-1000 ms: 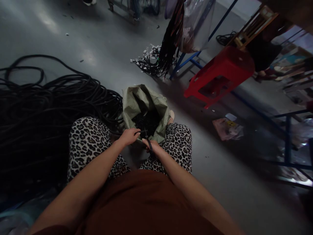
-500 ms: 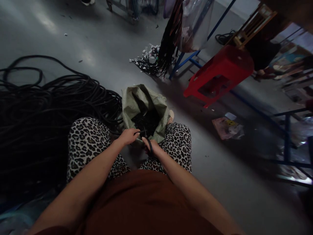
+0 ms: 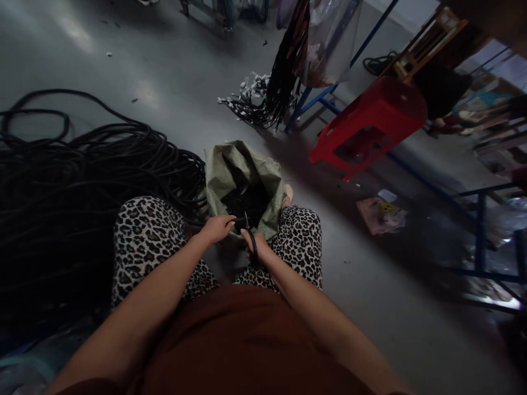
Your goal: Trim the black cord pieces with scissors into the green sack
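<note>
Head view, one entry.

Left hand point(image 3: 217, 228): curling shut around the end of a thin black cable point(image 3: 236, 220), holding it level over the mouth of the sack point(image 3: 230, 164). The cable is running from the fingers toward the right, reaching the scissors point(image 3: 249, 236).

Right hand point(image 3: 257, 248): gripping the scissors by the dark handles, blades pointing up and away toward the sack opening. The blade tip is meeting the cable just beside the left fingertips. Whether the blades are parted or closed is too small and dark to tell.

Sack: green woven, standing open on the floor point(image 3: 164, 66) between the person's knees, touching both legs. Dark cut pieces point(image 3: 247, 200) are lying inside it.

Legs: leopard-print trousers point(image 3: 144, 241) are framing the sack on both sides; both forearms are reaching out above a brown garment.

Cable heap point(image 3: 82, 175): a large tangle of black cable is lying on the floor to the left, touching the left knee and the sack's edge.

Beyond: a red stool point(image 3: 370, 120) is lying tipped on its side to the right, well apart from the sack. A bundle of black leads point(image 3: 263, 104) is hanging down to the floor near a blue frame point(image 3: 308, 99). A pink packet point(image 3: 381, 215) is lying on the floor, right of the right knee.
</note>
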Available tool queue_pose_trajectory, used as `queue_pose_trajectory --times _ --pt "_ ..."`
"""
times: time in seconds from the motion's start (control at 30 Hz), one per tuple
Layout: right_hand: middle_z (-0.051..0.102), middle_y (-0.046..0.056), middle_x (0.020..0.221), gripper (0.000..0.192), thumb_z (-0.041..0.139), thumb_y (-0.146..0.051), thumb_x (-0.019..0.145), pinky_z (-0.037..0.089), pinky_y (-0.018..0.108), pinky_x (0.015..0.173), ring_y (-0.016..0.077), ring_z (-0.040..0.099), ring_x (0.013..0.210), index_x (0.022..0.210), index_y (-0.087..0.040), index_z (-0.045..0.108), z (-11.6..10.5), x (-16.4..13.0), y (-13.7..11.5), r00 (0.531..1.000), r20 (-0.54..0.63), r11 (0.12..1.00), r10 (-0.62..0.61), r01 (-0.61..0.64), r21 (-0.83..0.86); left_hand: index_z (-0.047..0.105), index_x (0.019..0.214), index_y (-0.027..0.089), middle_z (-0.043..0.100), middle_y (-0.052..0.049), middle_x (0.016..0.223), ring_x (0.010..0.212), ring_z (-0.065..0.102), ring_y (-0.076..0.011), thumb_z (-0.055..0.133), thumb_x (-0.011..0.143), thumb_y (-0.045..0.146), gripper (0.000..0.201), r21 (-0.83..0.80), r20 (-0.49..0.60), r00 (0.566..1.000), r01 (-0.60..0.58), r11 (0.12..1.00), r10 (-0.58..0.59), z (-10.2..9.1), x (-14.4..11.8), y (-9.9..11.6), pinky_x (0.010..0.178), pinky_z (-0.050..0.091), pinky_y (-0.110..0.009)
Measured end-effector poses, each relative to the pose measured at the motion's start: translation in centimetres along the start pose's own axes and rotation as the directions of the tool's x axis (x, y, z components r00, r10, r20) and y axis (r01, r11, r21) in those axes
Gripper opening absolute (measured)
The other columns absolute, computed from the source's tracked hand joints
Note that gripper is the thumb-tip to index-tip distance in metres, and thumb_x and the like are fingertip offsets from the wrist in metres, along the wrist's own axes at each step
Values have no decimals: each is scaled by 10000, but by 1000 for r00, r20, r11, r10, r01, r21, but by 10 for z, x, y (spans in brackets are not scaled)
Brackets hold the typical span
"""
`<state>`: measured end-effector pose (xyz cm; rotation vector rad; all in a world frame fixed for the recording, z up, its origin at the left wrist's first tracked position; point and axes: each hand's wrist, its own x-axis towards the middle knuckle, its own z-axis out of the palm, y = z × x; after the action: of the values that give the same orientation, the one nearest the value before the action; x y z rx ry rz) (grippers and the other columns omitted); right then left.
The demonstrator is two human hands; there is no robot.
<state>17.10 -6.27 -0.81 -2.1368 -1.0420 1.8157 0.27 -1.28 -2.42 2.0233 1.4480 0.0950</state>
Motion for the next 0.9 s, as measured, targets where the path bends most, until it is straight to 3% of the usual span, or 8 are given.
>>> queue_pose_trajectory --times 0.33,0.9 --pt "486 -6 434 450 457 -568 831 400 210 300 119 482 303 736 -133 525 1 -2 -3 993 28 984 116 -119 131 605 1136 259 655 -25 1125 1032 592 -179 411 873 303 330 90 26 999 20 996 -22 -2 1 -3 872 438 -267" --pt "407 -29 346 439 487 -515 826 343 197 267 114 437 261 577 -153 500 0 1 0 999 -41 998 28 -26 51 604 1155 247 660 -30 1112 1027 590 -182 404 870 306 353 86 67 996 46 995 -52 -2 2 -3 860 441 -261"
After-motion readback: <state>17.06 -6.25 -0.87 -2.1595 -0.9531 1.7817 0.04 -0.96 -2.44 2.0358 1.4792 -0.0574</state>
